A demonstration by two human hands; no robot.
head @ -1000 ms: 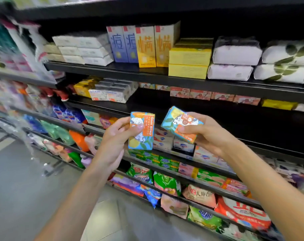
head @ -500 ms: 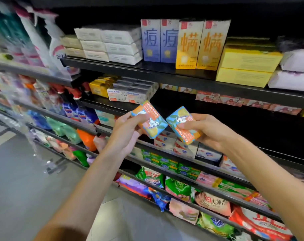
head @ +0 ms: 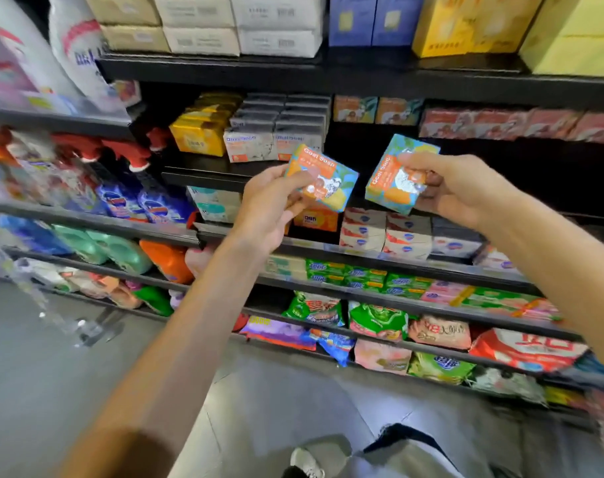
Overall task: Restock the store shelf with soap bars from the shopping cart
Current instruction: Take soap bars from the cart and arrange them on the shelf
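Observation:
My left hand (head: pixel 271 205) grips a blue-and-orange goat soap box (head: pixel 324 177) by its lower left corner, tilted. My right hand (head: pixel 455 191) grips a second box of the same soap (head: pixel 395 175) at its right side. Both boxes hang in front of a dark black shelf (head: pixel 231 170), just right of stacked grey goat soap boxes (head: pixel 276 132). Two boxes of the same blue-and-orange kind (head: pixel 376 110) stand at the back of that shelf level. The shopping cart is out of view.
Yellow soap boxes (head: pixel 200 129) sit left of the grey stack. Red soap packs (head: pixel 518 124) line the right. White soap stacks (head: pixel 386 232) sit one level below, green packs and bags lower down. Detergent bottles (head: pixel 145 205) fill the left bays. My shoe (head: pixel 305 462) stands on the grey floor.
The view has drawn closer to the shelf. Both hands with their soap boxes have risen toward the shelf level with the grey goat soap stack, and the left box has tilted further.

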